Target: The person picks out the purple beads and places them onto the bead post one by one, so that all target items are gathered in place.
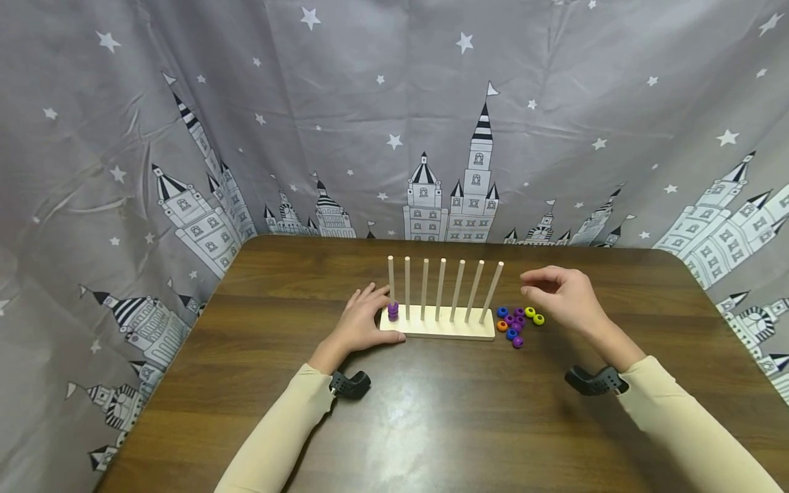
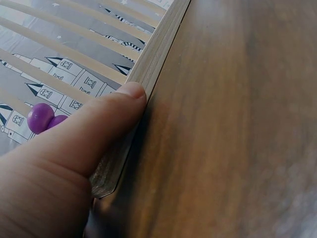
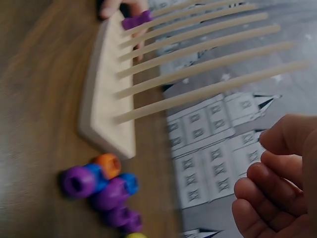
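A pale wooden peg stand (image 1: 437, 329) with several upright pegs stands on the table. Purple beads (image 1: 393, 312) are stacked at the foot of its leftmost peg. My left hand (image 1: 360, 322) holds the stand's left end, the thumb along the front edge and the fingers spread behind. In the left wrist view, the thumb (image 2: 99, 124) presses on the stand's edge. My right hand (image 1: 567, 298) hovers right of the stand, above and beside loose beads (image 1: 518, 327). Its fingers are loosely bent, and the right wrist view shows no bead between them.
The loose beads lie close together off the stand's right end: purple, blue, an orange bead (image 1: 502, 326) and yellow beads (image 1: 539, 320). Behind the brown wooden table (image 1: 431, 424) hangs a grey curtain (image 1: 370, 103) printed with castles and stars.
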The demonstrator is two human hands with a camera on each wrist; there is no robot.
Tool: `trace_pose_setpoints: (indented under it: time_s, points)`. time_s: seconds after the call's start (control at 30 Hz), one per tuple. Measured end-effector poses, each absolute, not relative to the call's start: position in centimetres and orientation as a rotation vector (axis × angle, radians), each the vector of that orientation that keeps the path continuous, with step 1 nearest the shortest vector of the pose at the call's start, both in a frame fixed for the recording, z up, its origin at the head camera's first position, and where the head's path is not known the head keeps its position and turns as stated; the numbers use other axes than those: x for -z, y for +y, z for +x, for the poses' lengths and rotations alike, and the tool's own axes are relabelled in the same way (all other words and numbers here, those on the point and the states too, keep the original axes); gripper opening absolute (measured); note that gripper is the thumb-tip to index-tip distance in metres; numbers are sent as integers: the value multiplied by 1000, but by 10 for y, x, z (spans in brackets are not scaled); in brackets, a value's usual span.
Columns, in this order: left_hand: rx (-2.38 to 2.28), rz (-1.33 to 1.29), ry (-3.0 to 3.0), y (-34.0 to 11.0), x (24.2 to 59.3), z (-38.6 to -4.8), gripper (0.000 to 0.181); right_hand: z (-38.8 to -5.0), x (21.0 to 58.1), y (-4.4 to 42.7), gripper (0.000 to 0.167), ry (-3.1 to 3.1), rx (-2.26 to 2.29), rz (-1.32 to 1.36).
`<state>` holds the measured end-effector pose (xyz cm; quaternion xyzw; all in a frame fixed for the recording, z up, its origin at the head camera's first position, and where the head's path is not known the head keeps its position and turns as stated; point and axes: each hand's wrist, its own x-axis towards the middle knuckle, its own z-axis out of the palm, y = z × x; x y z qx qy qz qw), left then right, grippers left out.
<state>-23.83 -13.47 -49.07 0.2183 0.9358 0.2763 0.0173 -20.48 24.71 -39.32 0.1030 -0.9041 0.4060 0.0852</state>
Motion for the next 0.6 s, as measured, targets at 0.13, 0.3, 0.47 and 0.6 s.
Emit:
trace_pose_setpoints:
  time_s: [0.13, 0.3, 0.47, 0.6]
  points:
    - [-862, 675, 2903, -134, 490, -238, 66, -201, 413, 250, 22, -2736, -1161, 278]
    - [-859, 676, 2898, -134, 490, -237, 65, -195, 434, 251, 20, -2772, -1104, 280]
    - [-855, 678, 2902, -134, 489, -237, 67, -187, 448, 251, 19, -2802, -1069, 300]
    - [-851, 673, 2901, -134, 488, -237, 67, -179, 454, 250, 20, -2809, -1102, 281]
